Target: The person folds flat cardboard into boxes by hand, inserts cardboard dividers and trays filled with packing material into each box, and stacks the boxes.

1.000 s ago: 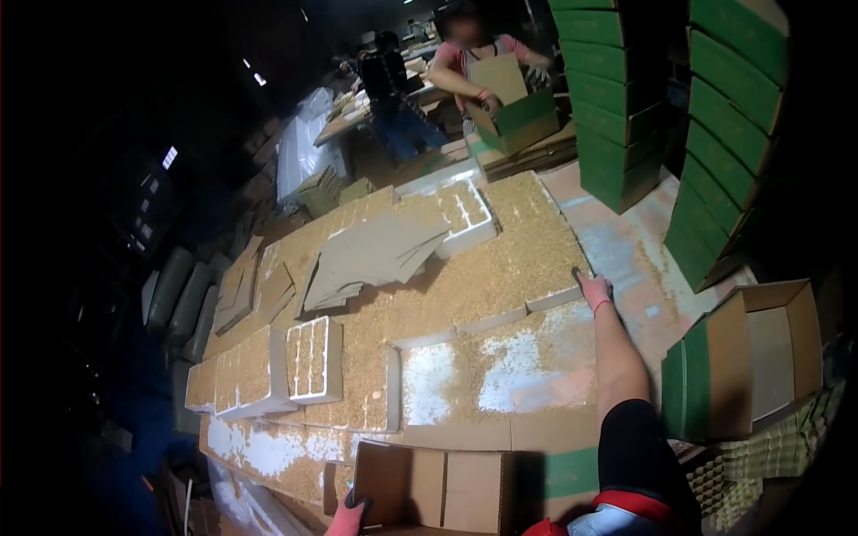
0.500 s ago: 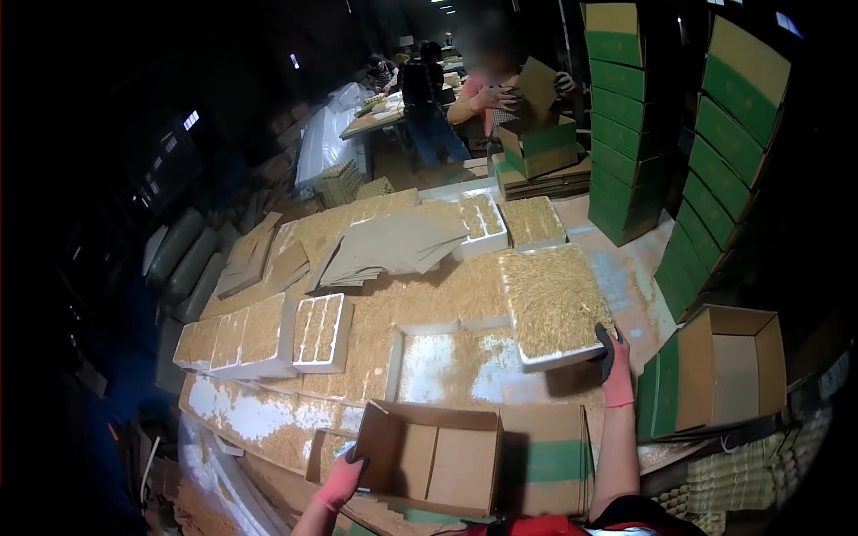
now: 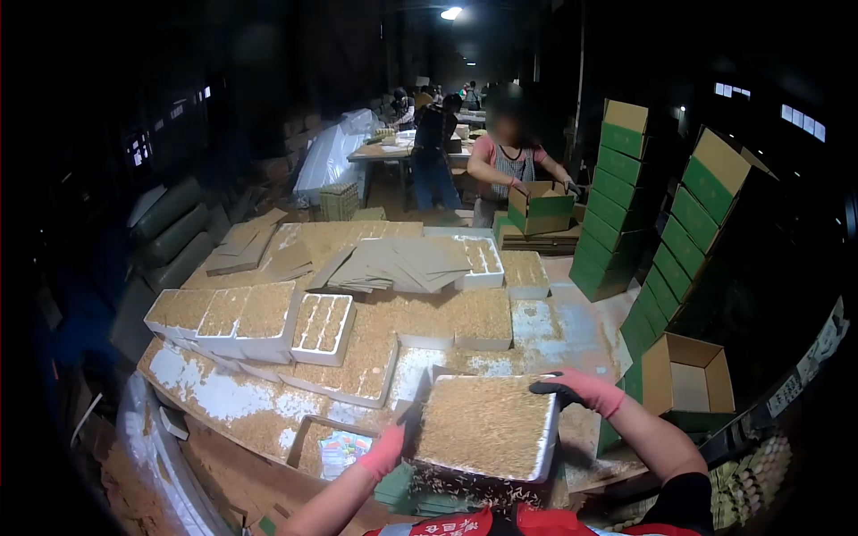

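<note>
A white foam tray (image 3: 483, 429) heaped with loose straw-coloured husks is in front of me, tilted towards me over a cardboard box (image 3: 420, 393). My right hand (image 3: 576, 393), in a pink and dark glove, is closed on the tray's far right corner. My left hand (image 3: 389, 447), gloved alike, is closed at the left side of the box; its fingertips are partly hidden. Loose husks (image 3: 456, 491) are falling below the tray's near edge. Most of the box is hidden under the tray. A small carton with colourful printed packets (image 3: 344, 451) sits left of my left hand.
Husk-filled foam trays (image 3: 241, 317) and grey cardboard sheets (image 3: 393, 263) lie on the husk-strewn table (image 3: 206, 384). Stacked green and brown boxes (image 3: 617, 196) rise at right, near an open box (image 3: 688, 375). Across the table, a person (image 3: 514, 165) handles another box (image 3: 541, 210).
My right hand has brought the husk-filled tray left and towards me, over the cardboard box. Husks now fall from it. The person opposite has lowered their hands to their box.
</note>
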The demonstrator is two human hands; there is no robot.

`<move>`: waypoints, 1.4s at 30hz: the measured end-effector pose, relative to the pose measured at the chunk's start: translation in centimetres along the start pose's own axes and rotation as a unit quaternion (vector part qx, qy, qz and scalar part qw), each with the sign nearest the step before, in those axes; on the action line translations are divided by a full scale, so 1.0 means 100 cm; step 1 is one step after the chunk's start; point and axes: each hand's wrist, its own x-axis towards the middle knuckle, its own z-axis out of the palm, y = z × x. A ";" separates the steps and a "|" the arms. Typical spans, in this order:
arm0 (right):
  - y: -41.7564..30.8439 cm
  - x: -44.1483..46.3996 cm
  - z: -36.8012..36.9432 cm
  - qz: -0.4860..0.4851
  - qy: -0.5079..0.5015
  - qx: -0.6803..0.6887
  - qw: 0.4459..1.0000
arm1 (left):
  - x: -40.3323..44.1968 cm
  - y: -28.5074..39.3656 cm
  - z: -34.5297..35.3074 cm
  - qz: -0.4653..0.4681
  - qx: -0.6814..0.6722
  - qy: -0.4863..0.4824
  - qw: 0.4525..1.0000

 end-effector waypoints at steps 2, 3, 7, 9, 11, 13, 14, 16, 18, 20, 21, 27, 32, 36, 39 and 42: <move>0.028 0.046 0.011 -0.110 -0.051 -0.045 0.992 | -0.002 -0.011 -0.003 -0.016 -0.067 -0.009 0.998; 0.039 0.058 0.018 -0.161 -0.021 -0.123 0.979 | -0.011 0.002 -0.005 0.029 0.048 -0.004 0.998; 0.027 0.047 0.065 -0.280 0.134 -0.568 0.762 | -0.007 -0.004 -0.029 0.116 0.263 0.104 0.952; 0.015 0.051 0.080 -0.247 0.121 -0.678 0.682 | 0.004 -0.018 -0.035 0.093 0.268 0.084 0.955; 0.047 0.081 0.074 -0.189 -0.048 -0.618 0.761 | -0.005 -0.001 -0.021 0.095 0.289 0.069 0.950; 0.072 0.103 0.082 -0.152 -0.170 -0.575 0.786 | -0.012 0.013 -0.014 0.081 0.367 0.084 0.923; 0.073 0.113 0.080 -0.149 -0.204 -0.582 0.773 | 0.004 -0.006 -0.021 0.081 0.380 0.084 0.918; 0.051 0.126 0.084 -0.087 -0.268 -0.609 0.742 | 0.016 -0.013 -0.027 0.080 0.358 0.053 0.929; 0.004 0.136 0.088 -0.082 -0.314 -0.563 0.760 | 0.006 0.007 -0.020 0.054 0.338 0.053 0.938; -0.034 0.173 0.086 -0.171 -0.268 -0.476 0.820 | 0.002 0.021 -0.018 0.034 0.322 0.052 0.945; -0.086 0.187 0.089 -0.157 -0.169 -0.461 0.857 | 0.001 0.021 -0.018 0.039 0.319 0.055 0.945; -0.001 0.493 0.054 -0.310 0.300 -0.754 0.495 | 0.008 0.025 -0.023 0.041 0.314 0.053 0.947; -0.021 0.511 0.072 -0.172 0.267 -0.742 0.590 | 0.011 0.021 -0.030 0.028 0.233 0.043 0.971; -0.100 0.373 0.068 -0.405 0.290 -0.568 0.655 | 0.009 0.017 -0.035 0.015 0.233 0.031 0.972; -0.133 0.219 0.079 -0.368 0.298 -0.383 0.793 | 0.002 0.018 -0.043 0.064 0.207 -0.007 0.976; -0.117 0.099 0.085 -0.382 0.067 -0.459 0.799 | -0.005 -0.057 -0.087 0.113 0.057 0.056 0.990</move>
